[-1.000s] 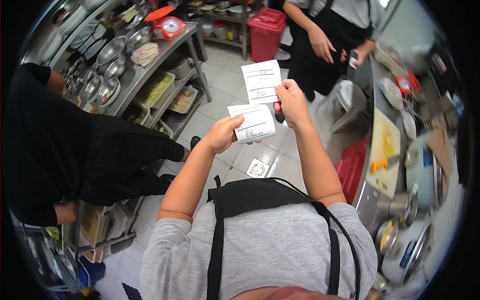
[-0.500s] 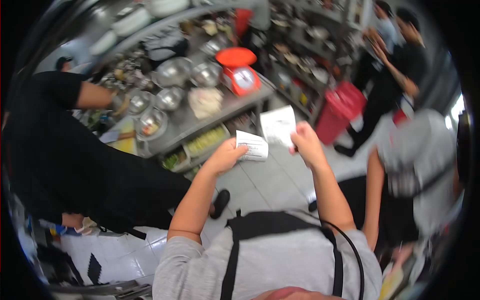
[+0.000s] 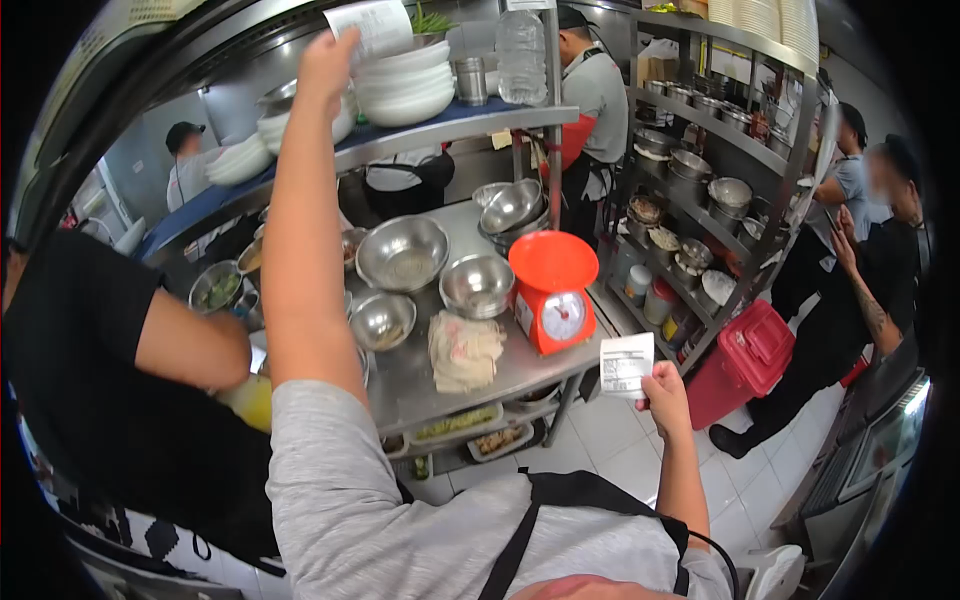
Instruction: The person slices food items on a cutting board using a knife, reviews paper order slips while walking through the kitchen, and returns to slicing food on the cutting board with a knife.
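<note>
My left hand (image 3: pixel 328 66) is raised to the upper shelf, its fingers closed on a printed paper slip (image 3: pixel 372 28) in front of a stack of white bowls (image 3: pixel 405 88). Lower on the right, my right hand (image 3: pixel 664 398) pinches a second printed slip (image 3: pixel 627 366) beside the steel table's corner. A red kitchen scale (image 3: pixel 556 295) stands on the table, left of that slip. Steel bowls (image 3: pixel 402 254) and a folded cloth (image 3: pixel 465 352) lie under and beside my left forearm.
A co-worker in black (image 3: pixel 120 380) stands close on the left. A red lidded bin (image 3: pixel 742 362) is on the floor at right, near a steel rack (image 3: pixel 700 215) of bowls. Other people stand behind the table and at far right. A clear bottle (image 3: pixel 521 58) stands on the shelf.
The view has swung toward the steel table and shelf. My left hand has risen with its slip to the shelf, away from my right hand, which still holds the other slip.
</note>
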The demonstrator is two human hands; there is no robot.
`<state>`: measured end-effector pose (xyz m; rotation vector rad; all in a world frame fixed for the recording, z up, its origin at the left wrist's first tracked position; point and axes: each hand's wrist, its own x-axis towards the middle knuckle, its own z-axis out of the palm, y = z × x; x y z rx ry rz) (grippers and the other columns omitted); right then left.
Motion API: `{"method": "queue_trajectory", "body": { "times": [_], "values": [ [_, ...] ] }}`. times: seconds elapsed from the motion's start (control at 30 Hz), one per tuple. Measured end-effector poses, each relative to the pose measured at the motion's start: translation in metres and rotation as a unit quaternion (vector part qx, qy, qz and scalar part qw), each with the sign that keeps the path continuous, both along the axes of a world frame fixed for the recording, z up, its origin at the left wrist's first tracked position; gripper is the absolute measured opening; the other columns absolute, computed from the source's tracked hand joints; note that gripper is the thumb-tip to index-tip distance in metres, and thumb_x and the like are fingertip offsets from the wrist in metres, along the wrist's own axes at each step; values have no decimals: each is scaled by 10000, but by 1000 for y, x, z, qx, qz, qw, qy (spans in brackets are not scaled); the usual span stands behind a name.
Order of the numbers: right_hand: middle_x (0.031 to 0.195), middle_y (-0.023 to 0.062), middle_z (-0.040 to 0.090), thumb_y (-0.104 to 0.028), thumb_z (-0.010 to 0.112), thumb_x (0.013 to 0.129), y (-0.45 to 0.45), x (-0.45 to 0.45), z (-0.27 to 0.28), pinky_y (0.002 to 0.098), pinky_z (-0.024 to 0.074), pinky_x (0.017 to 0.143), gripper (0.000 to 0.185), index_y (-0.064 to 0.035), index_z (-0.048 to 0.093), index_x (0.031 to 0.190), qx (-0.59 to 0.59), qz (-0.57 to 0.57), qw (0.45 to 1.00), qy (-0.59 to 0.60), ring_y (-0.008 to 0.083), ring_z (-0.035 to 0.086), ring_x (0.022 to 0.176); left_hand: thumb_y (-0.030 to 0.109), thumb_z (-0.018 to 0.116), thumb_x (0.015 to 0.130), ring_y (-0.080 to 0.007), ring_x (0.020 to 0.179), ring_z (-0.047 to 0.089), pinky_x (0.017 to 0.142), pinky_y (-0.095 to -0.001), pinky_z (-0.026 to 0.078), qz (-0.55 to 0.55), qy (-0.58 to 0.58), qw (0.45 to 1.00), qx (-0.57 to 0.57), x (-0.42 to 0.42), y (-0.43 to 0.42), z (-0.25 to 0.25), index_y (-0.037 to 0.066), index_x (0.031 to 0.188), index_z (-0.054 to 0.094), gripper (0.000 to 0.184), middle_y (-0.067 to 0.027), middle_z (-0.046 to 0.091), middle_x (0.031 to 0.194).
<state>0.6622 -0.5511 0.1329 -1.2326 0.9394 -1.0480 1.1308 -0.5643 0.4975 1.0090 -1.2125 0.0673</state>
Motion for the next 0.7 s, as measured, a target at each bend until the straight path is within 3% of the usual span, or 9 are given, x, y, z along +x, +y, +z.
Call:
{"method": "queue_trajectory", "body": {
  "times": [0.03, 0.1, 0.2, 0.3, 0.4, 0.47, 0.5, 0.53, 0.7],
  "values": [
    [751, 52, 539, -39, 471, 831, -10, 1, -2, 209, 411, 421, 116, -77, 374, 882, 1, -13, 1000, 2, 83, 481, 524, 276, 608, 812, -160, 833, 569, 717, -307, 454, 30, 10, 999, -17, 16, -19, 23, -23, 997, 594, 352, -94, 613, 946],
    [740, 54, 544, -39, 468, 831, -26, 3, -6, 208, 406, 415, 119, -77, 369, 885, 9, -39, 999, 9, 86, 482, 504, 301, 621, 810, -118, 653, 531, 551, -277, 414, 54, 119, 991, -23, 85, -68, 68, 88, 881, 594, 227, -25, 610, 803],
    [729, 59, 553, -35, 463, 832, -42, 3, -17, 205, 399, 408, 117, -75, 368, 888, 40, -71, 997, -1, 89, 481, 476, 331, 650, 790, -129, 578, 493, 496, -278, 393, 57, 230, 972, 15, 147, -100, 98, 112, 827, 589, 231, -15, 588, 724],
    [736, 64, 558, -31, 457, 832, -55, 1, -22, 204, 397, 402, 115, -75, 366, 889, 57, -77, 995, 17, 87, 478, 470, 372, 715, 726, -142, 503, 450, 424, -268, 353, 73, 198, 977, 10, 141, -90, 105, 124, 767, 589, 281, -11, 550, 617],
    [739, 55, 545, -37, 461, 826, -69, 1, -27, 206, 413, 410, 117, -78, 374, 893, 66, -78, 994, 28, 85, 477, 484, 395, 733, 701, -160, 542, 468, 455, -272, 375, 63, 215, 975, -12, 158, -89, 122, 103, 821, 580, 351, -41, 575, 725],
    [750, 37, 520, -40, 472, 817, -75, 1, -31, 213, 440, 430, 127, -78, 395, 911, 65, -86, 992, 60, 83, 484, 537, 420, 732, 696, -177, 610, 496, 516, -278, 413, 64, 255, 961, -82, 115, -76, 113, 87, 964, 568, 458, -68, 572, 875],
    [757, 25, 502, -41, 481, 810, -77, 2, -33, 219, 457, 444, 139, -77, 411, 925, 69, -111, 988, 85, 82, 488, 576, 451, 715, 705, -200, 734, 534, 593, -289, 448, 67, 190, 979, -28, 141, -71, 112, 86, 1125, 517, 591, -101, 545, 1002],
    [709, 7, 456, -44, 493, 796, -79, 2, -36, 241, 466, 458, 109, -65, 437, 888, 59, -114, 990, 55, 87, 478, 566, 457, 674, 742, -222, 821, 557, 645, -315, 474, 48, 155, 986, -28, 148, -68, 107, 87, 1202, 487, 619, -135, 546, 1019],
    [786, 47, 518, -41, 521, 802, -95, -36, -34, 246, 469, 477, 175, -44, 405, 932, 84, -128, 988, -6, 98, 519, 566, 333, 619, 732, -215, 830, 554, 704, -305, 457, 31, 87, 988, -122, 149, -93, 87, 103, 1199, 491, 536, -124, 557, 990]
  ]
}}
